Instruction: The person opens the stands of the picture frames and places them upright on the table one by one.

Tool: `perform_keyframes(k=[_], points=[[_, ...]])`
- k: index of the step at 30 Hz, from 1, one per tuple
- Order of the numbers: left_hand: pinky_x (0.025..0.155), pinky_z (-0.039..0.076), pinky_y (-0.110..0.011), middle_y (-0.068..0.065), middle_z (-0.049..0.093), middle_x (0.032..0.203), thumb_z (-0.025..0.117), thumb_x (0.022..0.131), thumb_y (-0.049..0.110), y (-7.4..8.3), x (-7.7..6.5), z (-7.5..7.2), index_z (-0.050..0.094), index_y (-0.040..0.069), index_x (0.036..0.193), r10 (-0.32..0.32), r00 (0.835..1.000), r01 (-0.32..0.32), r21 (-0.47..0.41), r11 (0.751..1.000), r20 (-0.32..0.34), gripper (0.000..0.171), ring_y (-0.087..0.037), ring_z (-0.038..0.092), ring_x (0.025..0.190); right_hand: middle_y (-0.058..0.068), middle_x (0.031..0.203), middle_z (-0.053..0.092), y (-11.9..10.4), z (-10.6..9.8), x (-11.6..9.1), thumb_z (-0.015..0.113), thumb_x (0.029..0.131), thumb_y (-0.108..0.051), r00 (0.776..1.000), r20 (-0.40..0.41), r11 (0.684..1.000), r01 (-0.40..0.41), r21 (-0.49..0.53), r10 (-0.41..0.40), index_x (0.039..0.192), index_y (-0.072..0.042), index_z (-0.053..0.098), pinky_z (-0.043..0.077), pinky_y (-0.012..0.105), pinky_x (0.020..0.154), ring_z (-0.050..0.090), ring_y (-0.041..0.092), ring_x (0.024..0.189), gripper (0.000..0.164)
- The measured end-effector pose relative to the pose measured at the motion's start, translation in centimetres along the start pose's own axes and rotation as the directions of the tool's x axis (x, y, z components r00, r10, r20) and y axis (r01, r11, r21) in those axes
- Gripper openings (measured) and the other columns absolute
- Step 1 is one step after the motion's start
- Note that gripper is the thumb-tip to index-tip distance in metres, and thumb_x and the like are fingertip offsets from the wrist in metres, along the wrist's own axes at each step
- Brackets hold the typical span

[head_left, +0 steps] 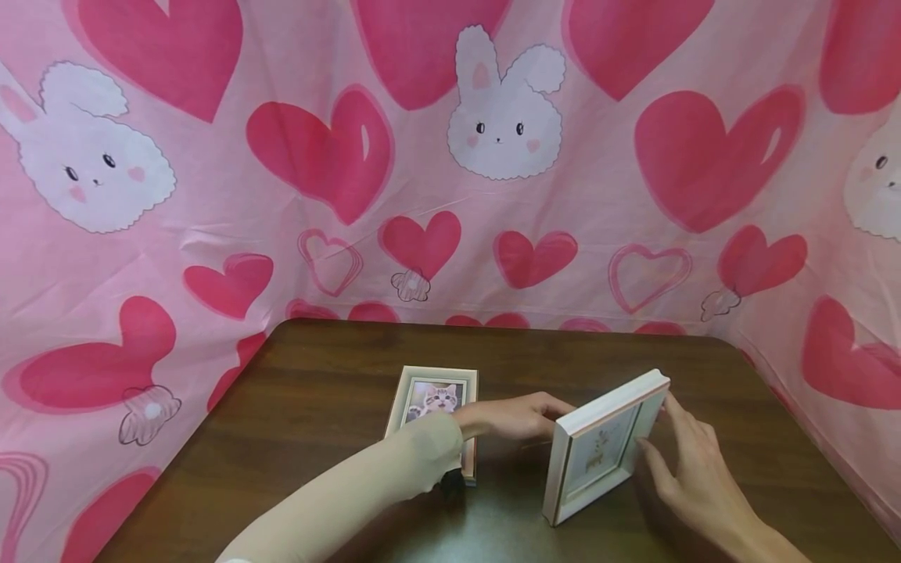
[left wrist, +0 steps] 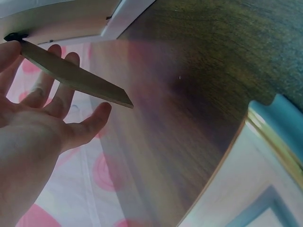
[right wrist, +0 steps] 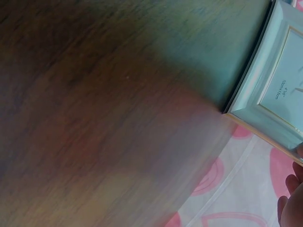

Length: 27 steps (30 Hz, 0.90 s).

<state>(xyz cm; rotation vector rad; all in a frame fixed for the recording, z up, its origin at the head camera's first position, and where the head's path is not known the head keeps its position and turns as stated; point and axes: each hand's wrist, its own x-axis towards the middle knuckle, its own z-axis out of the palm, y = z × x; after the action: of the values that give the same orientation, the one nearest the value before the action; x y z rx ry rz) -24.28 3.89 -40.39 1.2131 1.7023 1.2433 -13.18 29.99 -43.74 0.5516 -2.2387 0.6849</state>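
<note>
A white picture frame [head_left: 563, 473] with a small deer-like print stands upright, slightly angled, at the right of the head view. My right hand [head_left: 697, 473] grips its right edge, thumb at the front and fingers behind. Behind it is my left hand [head_left: 517, 416], its fingertips partly hidden by the frame. In the left wrist view, the thumb and fingers hold a thin brown stand leg [left wrist: 78, 79], which sticks out from the frame's back by a black hinge [left wrist: 16, 37]. Printed size text shows on the frame's insert in the right wrist view.
A second, cream-edged frame [head_left: 470, 383] with a kitten picture lies flat on the dark wooden table [head_left: 331, 375], partly under my left forearm. Pink cloth [head_left: 422, 180] with hearts and rabbits hangs around the table's back and sides.
</note>
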Motion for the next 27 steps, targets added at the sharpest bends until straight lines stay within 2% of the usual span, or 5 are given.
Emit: perform_keyframes(k=[8, 19, 27], points=[[0.105, 0.045, -0.024, -0.028, 0.059, 0.143, 0.050, 0.104, -0.004, -0.33, -0.09, -0.05, 0.057, -0.012, 0.141, 0.002, 1.000, -0.002, -0.006, 1.000, -0.022, 0.039, -0.001, 0.056, 0.113, 0.025, 0.120, 0.066, -0.09, 0.02, 0.05, 0.081, 0.061, 0.016, 1.000, 0.004, 1.000, 0.009, 0.005, -0.009, 0.156, 0.006, 0.040, 0.021, 0.017, 0.106, 0.056, 0.024, 0.107, 0.104], [0.103, 0.046, -0.024, -0.028, 0.060, 0.141, 0.050, 0.104, -0.002, -0.48, -0.06, -0.40, 0.057, -0.012, 0.141, 0.003, 0.999, -0.003, -0.002, 1.000, -0.041, 0.039, -0.001, 0.056, 0.110, 0.023, 0.119, 0.067, -0.34, 0.04, 0.21, 0.083, 0.064, 0.016, 1.000, 0.009, 1.000, -0.008, -0.014, 0.008, 0.158, 0.005, 0.038, 0.021, 0.019, 0.104, 0.056, 0.028, 0.105, 0.104], [0.107, 0.043, -0.024, -0.024, 0.055, 0.149, 0.049, 0.104, -0.002, -0.70, 0.02, -0.53, 0.052, -0.007, 0.149, 0.001, 0.999, -0.002, -0.020, 1.000, -0.048, 0.046, -0.001, 0.055, 0.120, 0.024, 0.119, 0.067, -0.20, 0.21, 0.32, 0.081, 0.064, 0.015, 1.000, 0.006, 1.000, 0.005, -0.009, -0.005, 0.158, 0.005, 0.039, 0.021, 0.019, 0.105, 0.057, 0.028, 0.105, 0.103]])
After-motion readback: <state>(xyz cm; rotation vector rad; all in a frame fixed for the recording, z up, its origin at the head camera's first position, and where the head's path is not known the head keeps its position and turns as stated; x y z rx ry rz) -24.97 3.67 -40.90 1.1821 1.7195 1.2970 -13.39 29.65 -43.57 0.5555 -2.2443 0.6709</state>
